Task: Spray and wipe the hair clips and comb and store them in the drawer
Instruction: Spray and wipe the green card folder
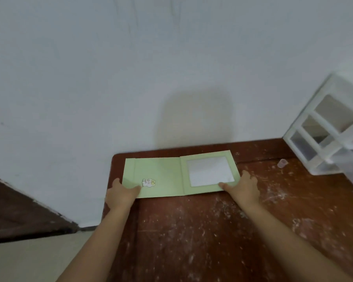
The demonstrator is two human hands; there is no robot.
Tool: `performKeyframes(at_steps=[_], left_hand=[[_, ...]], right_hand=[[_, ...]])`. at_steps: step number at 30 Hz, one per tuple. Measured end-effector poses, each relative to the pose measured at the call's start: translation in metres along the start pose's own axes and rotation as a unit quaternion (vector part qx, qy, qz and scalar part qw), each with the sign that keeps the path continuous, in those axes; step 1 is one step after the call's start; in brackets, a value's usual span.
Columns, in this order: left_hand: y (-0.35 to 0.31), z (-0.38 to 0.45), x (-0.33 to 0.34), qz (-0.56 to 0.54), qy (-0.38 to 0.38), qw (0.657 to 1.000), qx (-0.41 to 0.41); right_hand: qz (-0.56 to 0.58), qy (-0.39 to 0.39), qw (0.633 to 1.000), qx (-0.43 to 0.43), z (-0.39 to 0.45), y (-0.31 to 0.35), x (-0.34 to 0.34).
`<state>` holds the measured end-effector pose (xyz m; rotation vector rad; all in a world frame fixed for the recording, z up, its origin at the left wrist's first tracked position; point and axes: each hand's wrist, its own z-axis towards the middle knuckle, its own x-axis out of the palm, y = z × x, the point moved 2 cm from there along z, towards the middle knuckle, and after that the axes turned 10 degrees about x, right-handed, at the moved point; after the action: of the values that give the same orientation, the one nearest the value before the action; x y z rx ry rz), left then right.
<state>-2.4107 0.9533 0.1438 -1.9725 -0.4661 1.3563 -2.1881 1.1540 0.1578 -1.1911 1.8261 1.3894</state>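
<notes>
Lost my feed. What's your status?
Both hands, left hand and right hand, grip green folding mirror. Drawer unit far right. Clips, comb unseen.

Scuffed brown table (192, 241), white-flecked. At far edge, open green folder (163, 178) lying flat, mirror panel on its right half. Far right: small pink cap (282, 163), then clear drawer unit (326, 129).

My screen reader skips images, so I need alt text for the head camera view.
Two hands, left hand and right hand, hold the near corners of an open green folding mirror lying flat on a scuffed wooden table against a white wall. A clear plastic drawer unit stands at the right.
</notes>
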Motion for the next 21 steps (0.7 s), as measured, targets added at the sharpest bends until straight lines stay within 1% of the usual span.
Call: performKeyframes(at_steps=[2,4,6,8,11,13,16,18,20,21], left_hand=[[0.009,-0.019,-0.006,0.056,0.004,0.998,0.036],[0.016,-0.047,-0.012,0.082,-0.015,0.994,0.065],[0.023,-0.080,-0.017,0.055,-0.035,0.995,0.070],[0.030,-0.117,-0.021,0.026,-0.058,0.996,0.068],[0.047,-0.174,-0.029,0.022,-0.086,0.993,0.075],[0.061,-0.215,-0.033,0.033,-0.101,0.993,0.058],[0.080,-0.267,-0.036,0.077,-0.124,0.988,0.048],[0.089,-0.295,-0.036,0.077,-0.147,0.986,0.018],[0.097,-0.316,-0.031,0.085,-0.168,0.982,-0.006],[0.101,-0.323,-0.027,0.097,-0.167,0.981,-0.021]], right_hand=[[0.032,0.022,0.999,-0.026,-0.013,-0.008,-0.008],[0.050,0.013,0.996,-0.068,-0.032,-0.018,-0.016],[0.073,0.015,0.992,-0.099,-0.051,-0.032,-0.026],[0.096,0.033,0.988,-0.118,-0.070,-0.048,-0.035],[0.112,0.061,0.980,-0.150,-0.098,-0.082,-0.042],[0.094,0.085,0.976,-0.180,-0.117,-0.111,-0.046],[0.046,0.114,0.975,-0.186,-0.130,-0.149,-0.044],[-0.009,0.116,0.974,-0.195,-0.133,-0.163,-0.040],[-0.068,0.110,0.966,-0.226,-0.133,-0.171,-0.037],[-0.085,0.105,0.961,-0.243,-0.132,-0.175,-0.035]])
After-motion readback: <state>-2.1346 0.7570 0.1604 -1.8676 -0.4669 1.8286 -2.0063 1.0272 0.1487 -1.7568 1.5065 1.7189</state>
